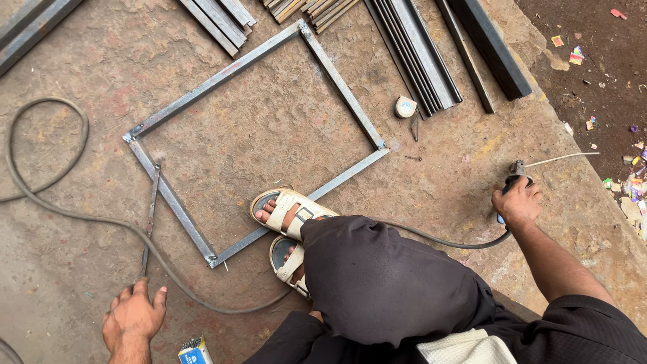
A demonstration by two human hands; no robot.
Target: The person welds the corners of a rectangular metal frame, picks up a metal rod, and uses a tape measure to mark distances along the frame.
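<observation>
Dark-trousered knee (384, 283) nearest; sandalled foot (290, 212) pinned square grey steel-tube frame (256, 141) to concrete floor (67, 283), steadying it. Right hand (517, 201) clenched welding electrode holder (515, 172) off to side; left hand (133, 313) splayed empty, braced on floor beside thin flat bar (149, 219)

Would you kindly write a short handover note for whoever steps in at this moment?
Left hand: open, flat on the concrete floor, empty, by the thin metal strip.
Right hand: shut on the electrode holder, welding rod clamped, pointing away from the work.
Square steel frame: on the floor, one sandalled foot on its near side.
Done: frame laid out square.
Left: weld state of corners not visible; check.
</observation>
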